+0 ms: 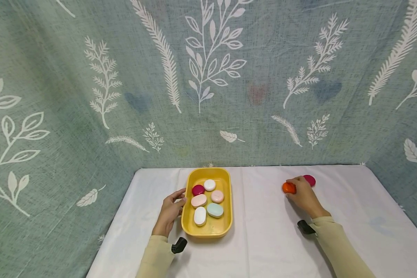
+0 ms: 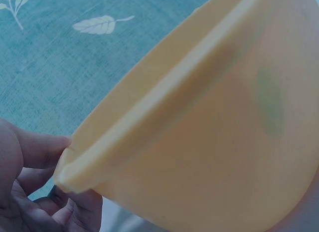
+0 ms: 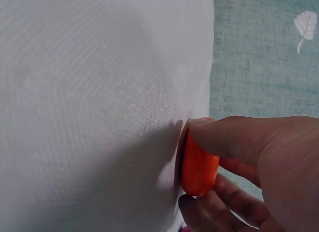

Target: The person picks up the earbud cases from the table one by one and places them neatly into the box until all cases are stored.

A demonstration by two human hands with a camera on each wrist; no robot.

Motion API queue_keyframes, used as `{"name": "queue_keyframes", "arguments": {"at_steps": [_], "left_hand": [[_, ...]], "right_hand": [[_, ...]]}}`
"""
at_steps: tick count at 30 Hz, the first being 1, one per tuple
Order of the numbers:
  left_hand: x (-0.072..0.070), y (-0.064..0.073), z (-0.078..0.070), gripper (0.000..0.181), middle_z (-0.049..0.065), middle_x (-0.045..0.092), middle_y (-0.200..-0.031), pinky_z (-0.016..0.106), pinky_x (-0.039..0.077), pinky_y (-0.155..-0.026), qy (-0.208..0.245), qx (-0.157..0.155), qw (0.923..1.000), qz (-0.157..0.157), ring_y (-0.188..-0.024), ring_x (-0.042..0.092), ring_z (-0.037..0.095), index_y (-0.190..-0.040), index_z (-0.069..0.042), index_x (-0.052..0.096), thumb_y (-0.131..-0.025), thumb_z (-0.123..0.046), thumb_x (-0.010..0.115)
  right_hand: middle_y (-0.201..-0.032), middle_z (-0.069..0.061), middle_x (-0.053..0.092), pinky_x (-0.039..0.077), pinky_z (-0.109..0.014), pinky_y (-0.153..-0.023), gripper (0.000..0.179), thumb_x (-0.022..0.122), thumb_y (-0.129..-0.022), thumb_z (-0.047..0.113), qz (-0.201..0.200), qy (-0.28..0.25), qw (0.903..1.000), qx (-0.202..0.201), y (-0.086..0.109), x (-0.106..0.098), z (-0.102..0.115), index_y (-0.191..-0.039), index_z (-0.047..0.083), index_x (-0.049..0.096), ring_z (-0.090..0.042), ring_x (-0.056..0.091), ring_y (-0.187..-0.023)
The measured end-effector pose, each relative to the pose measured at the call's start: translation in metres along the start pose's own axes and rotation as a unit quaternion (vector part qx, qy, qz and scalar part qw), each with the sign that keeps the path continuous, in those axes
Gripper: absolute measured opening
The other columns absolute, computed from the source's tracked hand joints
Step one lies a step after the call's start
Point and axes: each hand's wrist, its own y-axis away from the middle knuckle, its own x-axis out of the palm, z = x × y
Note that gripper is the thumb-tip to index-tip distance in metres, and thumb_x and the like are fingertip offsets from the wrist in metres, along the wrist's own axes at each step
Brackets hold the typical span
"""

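Note:
My left hand [image 1: 171, 213] holds the left rim of a yellow plastic tray [image 1: 208, 233], thumb above and fingers below the lip in the left wrist view. Inside the tray lie a crimson soap [image 1: 198, 189], a round white soap [image 1: 210, 185], an oval pink soap [image 1: 199, 200], a round pink soap [image 1: 217, 196], a mint soap [image 1: 215, 210] and an oval white soap [image 1: 200, 216]. Over on the right, my right hand [image 1: 305, 196] pinches an orange soap [image 3: 200, 164] between thumb and fingers at the cloth. Just behind that hand lies another crimson soap [image 1: 310, 180], partly hidden.
A white cloth [image 1: 260, 231] covers the table. Green leaf-patterned fabric [image 1: 229, 116] hangs behind it and along both sides. Between the tray and the orange soap is a stretch of bare cloth.

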Motion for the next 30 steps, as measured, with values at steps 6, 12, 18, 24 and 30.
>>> {"name": "queue_keyframes", "arguments": {"at_steps": [6,12,18,24,30], "left_hand": [[0.0,-0.001,0.001,0.041,0.016,0.054,-0.129,0.023,0.052,-0.062,-0.002,0.0,1.0,-0.001,-0.074,0.057,0.016,-0.146,-0.006,0.062,-0.106,-0.005,0.059],[0.0,0.0,0.0,0.041,0.016,0.054,-0.129,0.023,0.052,-0.062,-0.003,-0.001,1.0,-0.002,-0.075,0.056,0.016,-0.146,-0.006,0.062,-0.106,-0.005,0.059],[0.0,0.001,-0.001,0.041,0.016,0.054,-0.13,0.023,0.052,-0.063,-0.003,-0.004,1.0,-0.002,-0.075,0.056,0.017,-0.147,-0.007,0.062,-0.106,-0.005,0.059],[0.0,0.001,0.0,0.041,0.017,0.054,-0.129,0.023,0.053,-0.062,-0.002,0.003,1.0,0.0,-0.072,0.057,0.016,-0.146,-0.006,0.062,-0.106,-0.004,0.058],[0.0,0.001,0.001,0.04,0.016,0.054,-0.127,0.022,0.052,-0.061,0.0,0.006,1.0,0.002,-0.07,0.056,0.016,-0.146,-0.005,0.062,-0.106,-0.003,0.058]], "right_hand": [[-0.125,-0.037,0.06,0.05,-0.066,-0.102,0.05,0.083,-0.084,-0.005,0.023,0.002,0.9996,0.018,0.0,0.001,0.003,-0.128,-0.016,0.063,-0.051,0.059,-0.113],[-0.126,-0.035,0.06,0.05,-0.065,-0.103,0.05,0.083,-0.085,-0.004,0.033,-0.01,0.9991,0.024,0.002,0.005,0.007,-0.129,-0.015,0.063,-0.049,0.059,-0.112],[-0.124,-0.033,0.062,0.053,-0.063,-0.1,0.047,0.083,-0.084,-0.005,0.027,-0.023,0.9994,-0.002,0.005,0.007,0.017,-0.127,-0.014,0.065,-0.046,0.062,-0.109],[-0.122,-0.029,0.064,0.056,-0.059,-0.096,0.046,0.084,-0.083,-0.006,0.02,-0.051,0.9981,-0.03,0.007,0.009,0.034,-0.125,-0.013,0.067,-0.041,0.064,-0.104],[-0.115,-0.024,0.067,0.058,-0.055,-0.09,0.044,0.085,-0.08,-0.01,-0.005,-0.059,0.9939,-0.093,0.007,0.013,0.049,-0.121,-0.012,0.069,-0.037,0.065,-0.1]]}}
